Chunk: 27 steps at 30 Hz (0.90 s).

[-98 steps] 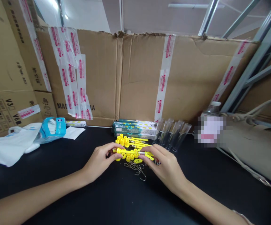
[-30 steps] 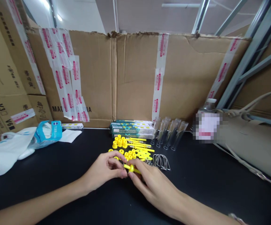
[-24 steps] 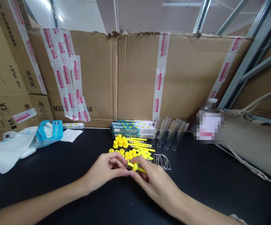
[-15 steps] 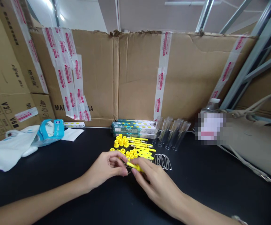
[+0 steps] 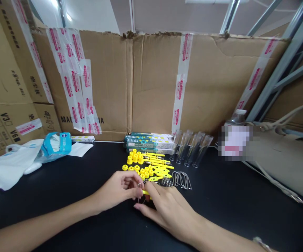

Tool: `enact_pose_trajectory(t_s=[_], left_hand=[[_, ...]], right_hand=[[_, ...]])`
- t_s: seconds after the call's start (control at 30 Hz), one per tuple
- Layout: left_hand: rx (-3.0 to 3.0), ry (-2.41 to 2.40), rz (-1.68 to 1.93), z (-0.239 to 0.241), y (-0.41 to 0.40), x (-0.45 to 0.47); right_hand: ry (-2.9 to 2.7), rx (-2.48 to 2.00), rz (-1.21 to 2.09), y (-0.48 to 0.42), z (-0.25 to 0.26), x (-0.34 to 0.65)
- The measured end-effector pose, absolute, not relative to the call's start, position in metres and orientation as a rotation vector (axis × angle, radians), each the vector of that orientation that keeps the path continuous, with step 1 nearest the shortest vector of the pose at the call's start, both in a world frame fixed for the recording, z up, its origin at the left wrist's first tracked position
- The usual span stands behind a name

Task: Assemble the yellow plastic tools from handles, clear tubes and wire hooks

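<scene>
My left hand (image 5: 126,185) pinches the end of a slim yellow plastic rod (image 5: 145,192) between thumb and fingers. Thin bent metal wire (image 5: 139,200) shows by the left fingertips; whether it is joined to the rod I cannot tell. Over the rod's other end, my right hand (image 5: 167,206) has its fingers curled, which hides most of that end, and its thumb reaches out below. Just beyond the hands lie several small yellow rings (image 5: 142,171), flat yellow pieces (image 5: 162,171) and small metal springs (image 5: 167,182). Bent metal wire frames (image 5: 182,180) are to their right.
Yellow caps (image 5: 135,158) and yellow rods with metal parts (image 5: 158,161) lie farther back. Behind them are stacked green-and-white boxes (image 5: 148,143) and clear tubes (image 5: 190,150). A blue tissue pack (image 5: 57,148) is at left, a bottle (image 5: 237,136) and a bag (image 5: 285,157) at right. Cardboard (image 5: 154,87) walls the back.
The yellow rod has dropped slightly and is more covered by my right hand. My right thumb has moved left and down, away from the rod. The springs and a flat yellow piece have come into sight.
</scene>
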<state>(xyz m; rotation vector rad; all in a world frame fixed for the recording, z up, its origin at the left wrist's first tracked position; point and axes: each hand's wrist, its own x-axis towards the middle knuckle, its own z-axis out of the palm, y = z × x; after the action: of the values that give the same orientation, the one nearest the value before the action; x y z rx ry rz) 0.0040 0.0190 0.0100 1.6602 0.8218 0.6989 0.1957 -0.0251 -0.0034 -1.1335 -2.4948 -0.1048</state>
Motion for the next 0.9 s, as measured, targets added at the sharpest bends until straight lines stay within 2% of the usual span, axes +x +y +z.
enact_pose_trajectory(t_s=[0.13,0.37,0.7,0.9], left_hand=[[1.798,0.874,0.677,0.011,0.015,0.005],[2.070,0.882,0.611,0.015,0.008,0.004],[2.248,0.897,0.619,0.014,0.002,0.000],[2.261,0.882,0.619,0.012,0.001,-0.002]], right_hand=[[-2.517,-1.133,-0.173,-0.027,-0.007,0.197],[-2.583,-1.031,0.047,-0.027,0.002,0.199],[-2.634,-0.922,-0.329,-0.028,-0.004,0.201],[-2.683,-0.853,-0.038,-0.024,0.002,0.206]])
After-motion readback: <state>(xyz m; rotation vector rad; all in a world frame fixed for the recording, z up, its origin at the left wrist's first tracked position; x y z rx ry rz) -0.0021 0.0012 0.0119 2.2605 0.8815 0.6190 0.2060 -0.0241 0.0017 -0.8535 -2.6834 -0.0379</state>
